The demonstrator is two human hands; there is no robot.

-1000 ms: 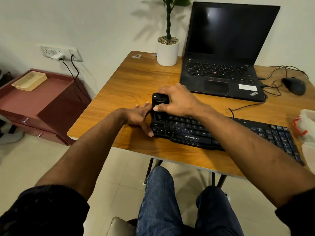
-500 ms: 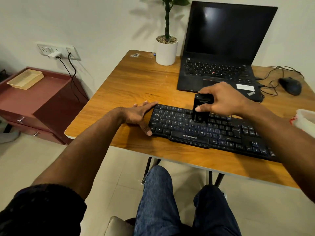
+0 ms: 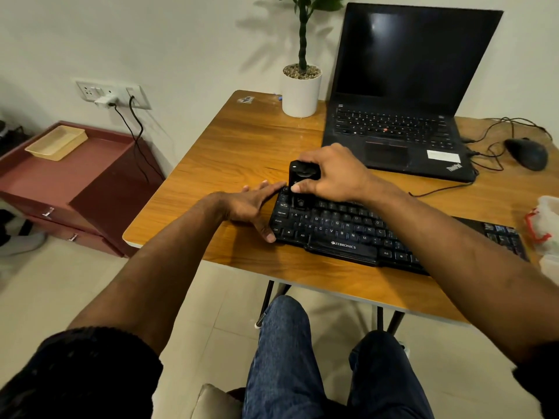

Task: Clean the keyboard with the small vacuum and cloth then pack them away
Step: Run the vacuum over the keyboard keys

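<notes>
A black keyboard (image 3: 341,234) lies across the front of the wooden table (image 3: 242,146). My right hand (image 3: 332,173) grips a small black vacuum (image 3: 301,182), upright, its lower end on the keys at the keyboard's far left corner. My left hand (image 3: 254,207) lies flat with straight fingers against the keyboard's left end, thumb at the near corner. At the right edge sits a white item with red trim (image 3: 541,225); whether it is the cloth I cannot tell.
An open black laptop (image 3: 399,116) stands behind the keyboard, with a white plant pot (image 3: 301,92) to its left. A black mouse (image 3: 527,152) and cables lie at the back right. A dark red cabinet (image 3: 69,182) carrying a beige tray (image 3: 56,142) stands left of the table.
My right hand swept the vacuum right along the keyboard to its middle, then back to the left end. My left hand stayed at the keyboard's left edge.
</notes>
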